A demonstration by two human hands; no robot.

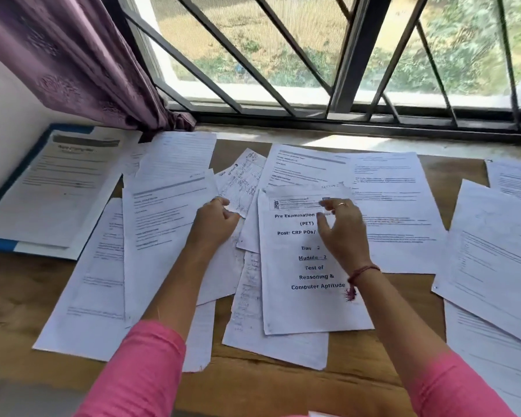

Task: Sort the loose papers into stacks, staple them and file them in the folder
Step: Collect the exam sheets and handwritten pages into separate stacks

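Lying scattered across the wooden surface (283, 383), loose papers (175, 224) surround both hands, the left hand (214, 219) pinching a handwritten sheet (241, 182), the right hand (342, 227) relaxed over the PET cover page (307, 296), the blue folder (0, 243) far left.

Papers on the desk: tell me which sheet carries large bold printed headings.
The Pre Examination cover sheet under the right hand; the other papers carry only small text or handwriting.

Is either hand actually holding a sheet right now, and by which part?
The left hand pinches the handwritten sheet at its lower edge. The right hand hovers over the printed PET cover page, gripping nothing.
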